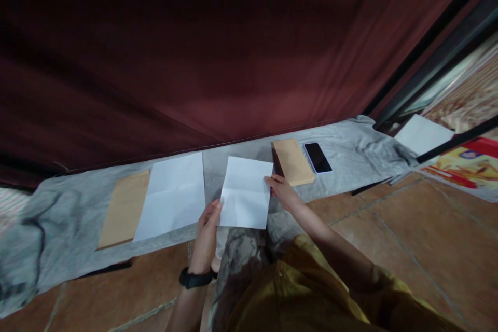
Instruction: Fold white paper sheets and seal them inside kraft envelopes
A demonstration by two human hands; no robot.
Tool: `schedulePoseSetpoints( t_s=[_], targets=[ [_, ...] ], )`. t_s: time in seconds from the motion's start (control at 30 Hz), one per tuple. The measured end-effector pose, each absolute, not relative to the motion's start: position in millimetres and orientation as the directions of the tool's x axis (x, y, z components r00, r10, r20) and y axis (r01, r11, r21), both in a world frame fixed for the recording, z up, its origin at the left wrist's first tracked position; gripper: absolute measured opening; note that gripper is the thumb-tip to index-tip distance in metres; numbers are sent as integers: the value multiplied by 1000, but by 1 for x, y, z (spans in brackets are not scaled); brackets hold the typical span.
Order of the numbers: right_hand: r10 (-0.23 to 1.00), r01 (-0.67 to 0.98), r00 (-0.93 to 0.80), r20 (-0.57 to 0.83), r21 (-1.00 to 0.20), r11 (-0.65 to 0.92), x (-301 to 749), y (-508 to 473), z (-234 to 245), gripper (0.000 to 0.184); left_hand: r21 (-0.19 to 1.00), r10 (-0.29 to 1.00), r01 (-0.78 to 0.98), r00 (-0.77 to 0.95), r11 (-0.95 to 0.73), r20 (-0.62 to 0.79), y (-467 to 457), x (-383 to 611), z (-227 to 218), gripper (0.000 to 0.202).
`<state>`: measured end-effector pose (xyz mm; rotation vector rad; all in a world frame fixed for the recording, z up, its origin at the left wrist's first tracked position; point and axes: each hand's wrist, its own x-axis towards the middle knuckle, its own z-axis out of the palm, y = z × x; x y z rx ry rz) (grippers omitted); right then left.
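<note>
I hold a creased white sheet of paper [246, 192] by its two sides, just above a grey cloth [66, 218] spread on the floor. My left hand [206, 236] grips the sheet's lower left edge; a black band is on that wrist. My right hand [283, 191] pinches its right edge. To the left lies another white sheet [173, 194], overlapping a brown envelope [123, 208]. Beside my right hand lies a second brown envelope [292, 162], with a black phone [317, 157] next to it.
A dark red curtain [194, 52] hangs behind the cloth. The floor is brown tile [408, 228]. At the right lie another white sheet [423, 134] and a red and yellow printed sheet [462, 163], crossed by a dark bar. My knee in patterned trousers [243, 259] is below the paper.
</note>
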<state>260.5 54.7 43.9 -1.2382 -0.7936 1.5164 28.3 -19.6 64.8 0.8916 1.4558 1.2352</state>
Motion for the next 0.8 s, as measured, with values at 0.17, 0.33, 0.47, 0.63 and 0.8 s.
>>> schedulePoseSetpoints(
  t_s=[0.17,0.33,0.47,0.63,0.8],
  targets=[
    [966,-84,2,-260,-962,-259,250,75,15,38,936,898,-57,-268,346,-349,-7,29,37,56],
    [975,122,4,-220,-968,-219,241,101,-5,29,921,876,0,-308,391,-372,17,24,20,57],
    [982,268,0,-188,-946,-182,240,118,-12,17,894,871,56,-261,445,-417,28,20,19,51],
    [993,430,20,-121,-895,-117,241,115,-13,27,859,854,109,-227,500,-468,28,21,13,45],
    [969,706,-122,213,-668,235,248,76,-16,52,853,855,167,-269,495,-443,27,23,5,42]
  ],
)
